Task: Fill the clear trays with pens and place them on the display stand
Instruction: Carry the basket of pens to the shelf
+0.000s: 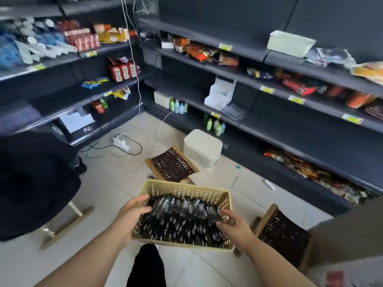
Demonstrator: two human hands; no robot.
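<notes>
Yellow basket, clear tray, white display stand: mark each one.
yellow basket (186, 192), head view, on its perforated far wall.
clear tray (234, 111), head view, on its ribbed middle.
white display stand (217, 94), head view, on its stepped front.

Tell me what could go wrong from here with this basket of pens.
1. The basket is heaped with loose pens; tilting it between the left hand and right hand could spill them.
2. A corded power strip and a folding stool lie on the floor toward the clear tray, probably a trip hazard.
</notes>
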